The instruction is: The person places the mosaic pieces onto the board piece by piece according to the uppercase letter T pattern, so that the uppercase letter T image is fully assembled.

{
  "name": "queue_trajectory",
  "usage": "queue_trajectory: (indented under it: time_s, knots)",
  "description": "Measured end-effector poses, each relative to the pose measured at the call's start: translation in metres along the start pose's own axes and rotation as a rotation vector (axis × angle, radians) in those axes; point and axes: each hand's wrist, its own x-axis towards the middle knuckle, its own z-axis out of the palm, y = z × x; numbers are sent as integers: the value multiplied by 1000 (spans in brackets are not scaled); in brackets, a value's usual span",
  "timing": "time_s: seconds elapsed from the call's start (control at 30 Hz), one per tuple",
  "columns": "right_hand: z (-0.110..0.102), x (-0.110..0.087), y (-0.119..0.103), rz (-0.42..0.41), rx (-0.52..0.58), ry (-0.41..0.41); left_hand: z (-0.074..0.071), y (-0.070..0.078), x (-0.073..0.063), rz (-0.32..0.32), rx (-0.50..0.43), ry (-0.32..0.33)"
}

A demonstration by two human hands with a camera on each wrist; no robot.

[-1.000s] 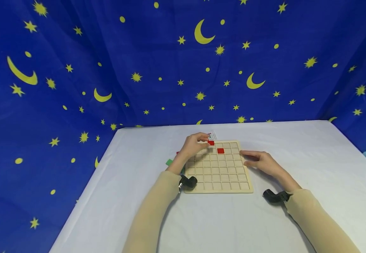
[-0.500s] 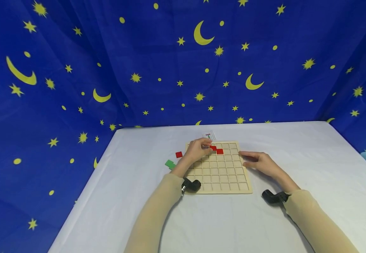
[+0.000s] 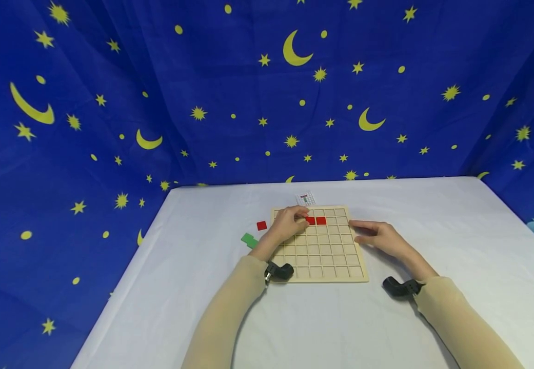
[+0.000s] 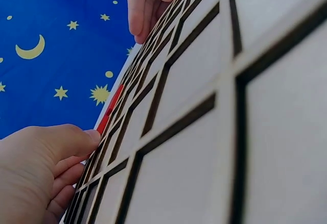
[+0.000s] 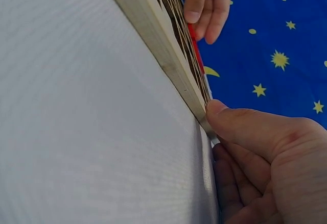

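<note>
A pale wooden grid board [image 3: 329, 248] lies on the white table. Toward its far side, my left hand [image 3: 287, 224] pinches a red square tile [image 3: 311, 221] between thumb and fingers, right at a cell of the grid. Beside it on the right, a second red tile [image 3: 321, 221] sits in the same row. In the left wrist view, the thumb [image 4: 76, 140] is at the edge of the held red tile [image 4: 102, 125]. My right hand [image 3: 385, 239] touches the board's right edge with thumb and fingertips spread; the right wrist view has that thumb [image 5: 240, 119] against the wooden rim.
Left of the board, another red tile [image 3: 261, 225] and a green piece [image 3: 249, 240], partly behind the left wrist, lie on the table. A small printed grid card [image 3: 305, 198] rests beyond the far edge. A blue curtain [image 3: 230, 92] with stars and moons hangs behind.
My left hand has brought the red tile from the board's far edge down toward me, next to the other red tile. My right hand has stayed at the board's edge.
</note>
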Motion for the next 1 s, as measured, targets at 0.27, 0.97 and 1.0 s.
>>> queue_trajectory:
  time_s: [0.27, 0.97, 1.0]
  knots:
    - [-1, 0, 1, 1, -1, 2, 0, 1, 0, 5, 18, -5]
    - [0, 0, 0, 10, -14, -11, -23, 7, -2, -16, -136, 59]
    - [-1, 0, 0, 12, -13, -12, -29, 7, -1, -15, -142, 77]
